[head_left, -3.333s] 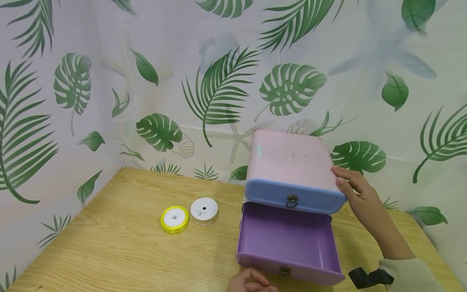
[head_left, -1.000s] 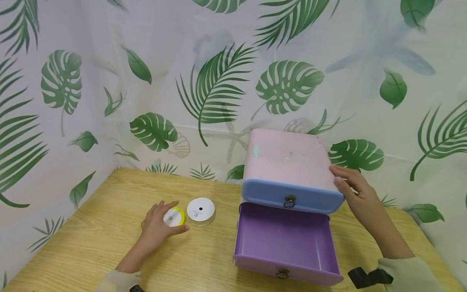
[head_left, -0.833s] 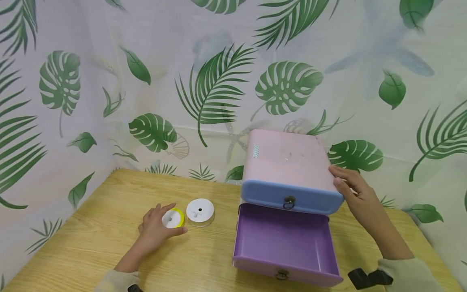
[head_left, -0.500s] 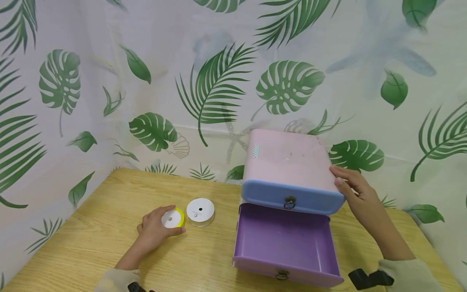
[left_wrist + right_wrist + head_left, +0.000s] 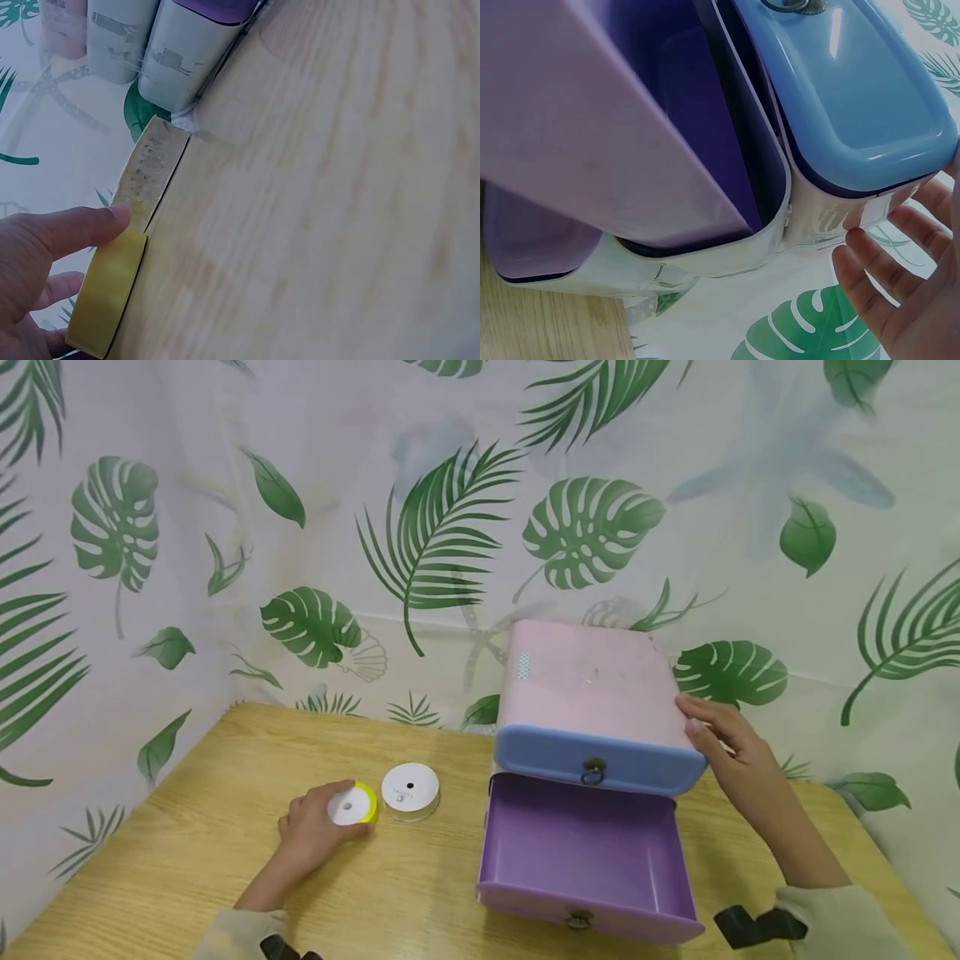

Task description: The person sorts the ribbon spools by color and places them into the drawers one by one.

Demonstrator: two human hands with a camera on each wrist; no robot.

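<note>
My left hand (image 5: 311, 827) has its thumb and fingers around a yellow ribbon spool (image 5: 351, 807) with a white face, low at the table. In the left wrist view the thumb presses the edge of that yellow spool (image 5: 111, 296). Close beside it lies a white spool (image 5: 410, 789). To the right stands a small drawer cabinet (image 5: 592, 681) with a pink top and a blue upper drawer front (image 5: 540, 756). Its purple drawer (image 5: 577, 843) is pulled out, showing a bare inside. My right hand (image 5: 738, 760) touches the cabinet's right side with extended fingers (image 5: 889, 262).
The wooden table (image 5: 225, 810) meets a leaf-patterned cloth (image 5: 322, 527) behind and at the left. In the right wrist view, another purple drawer front (image 5: 536, 236) sits shut below the pulled-out one.
My left hand has come from below the purple drawer to the yellow spool, and its fingers have closed in around it. The right hand has stayed on the cabinet's side.
</note>
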